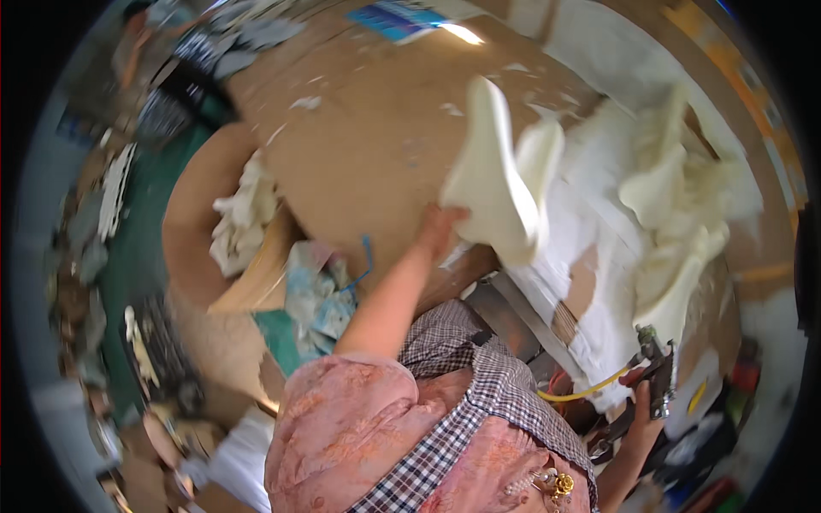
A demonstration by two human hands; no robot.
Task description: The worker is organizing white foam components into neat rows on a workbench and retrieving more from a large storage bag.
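Note:
My left hand [442, 229] grips the lower left edge of a cream-white, curved moulded piece [492, 184] that looks like foam, with two upright flaps and a hollow between them. It is held up over the edge of the brown work surface. Low at the right, my right hand [641, 398] is closed around a dark metal spray gun [658, 372]. A yellow hose [590, 393] runs from near the gun toward my apron. More cream moulded pieces [676, 188] lie on a white-covered surface to the right.
A brown board table [342, 154] spreads ahead, with white scraps on it. A round cardboard bin [201, 205] at the left holds crumpled cream pieces [246, 218]. Beside it is a stained plastic bag [316, 295]. Another person [141, 51] is at the far left. Boxes and clutter line the left floor.

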